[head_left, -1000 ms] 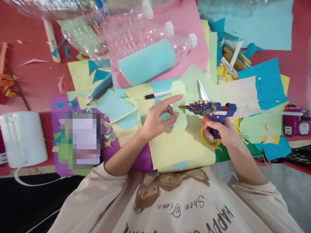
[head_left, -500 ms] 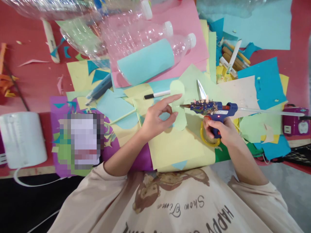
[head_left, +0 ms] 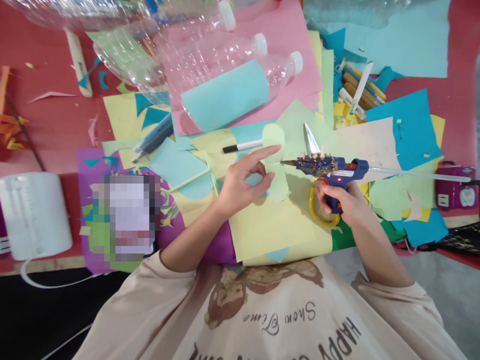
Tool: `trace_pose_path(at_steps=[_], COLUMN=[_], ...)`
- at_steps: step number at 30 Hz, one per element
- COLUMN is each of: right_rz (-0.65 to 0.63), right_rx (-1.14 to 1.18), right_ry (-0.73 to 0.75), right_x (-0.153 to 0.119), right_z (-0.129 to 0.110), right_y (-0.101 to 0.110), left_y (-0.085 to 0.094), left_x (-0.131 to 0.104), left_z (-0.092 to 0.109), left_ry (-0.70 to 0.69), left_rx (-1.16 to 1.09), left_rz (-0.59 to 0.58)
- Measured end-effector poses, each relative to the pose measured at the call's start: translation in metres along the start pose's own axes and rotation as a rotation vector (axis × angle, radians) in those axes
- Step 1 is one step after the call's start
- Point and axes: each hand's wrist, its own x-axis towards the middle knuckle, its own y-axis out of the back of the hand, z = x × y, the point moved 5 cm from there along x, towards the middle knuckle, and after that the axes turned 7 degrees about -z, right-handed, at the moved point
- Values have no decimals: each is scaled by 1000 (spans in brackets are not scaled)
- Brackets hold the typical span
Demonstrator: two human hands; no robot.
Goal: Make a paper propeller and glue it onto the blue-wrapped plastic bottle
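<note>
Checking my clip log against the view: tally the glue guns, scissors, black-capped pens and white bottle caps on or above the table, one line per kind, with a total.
Glue gun, in the right hand: 1
Scissors: 1
Black-capped pen: 1
White bottle caps: 3
Total: 6

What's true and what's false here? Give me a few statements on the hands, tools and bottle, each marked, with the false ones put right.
1. The right hand holds the glue gun. True.
2. The left hand grips the black-capped marker. False: the marker lies just beyond that hand, whose fingertips are at the light-green cut-out.
3. The glue gun's nozzle points toward the left hand. True.
4. The scissors point toward the person. False: the blade points away, with the yellow handle nearer the person.
5. The bottle wrapped in light-blue paper stands upright. False: it lies on its side.
</note>
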Motion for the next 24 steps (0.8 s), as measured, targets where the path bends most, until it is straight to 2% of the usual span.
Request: trace_pose_path(at_steps=[10,18,22,24], right_rz=[6,38,148,288], right_rx=[23,-54,-96,-43], right_ry=[10,40,89,157], right_x=[-2,-2,-7,-12], right_z=[1,-2,-9,-14], right_y=[2,2,16,36], left_y=[0,0,1,1], left_x=[-1,0,-1,-1], left_z=[-1,0,-1,0], left_ry=[-2,-29,-34,-36], left_rx=[-21,-17,-18,-16], left_rz=[-3,12,16,16])
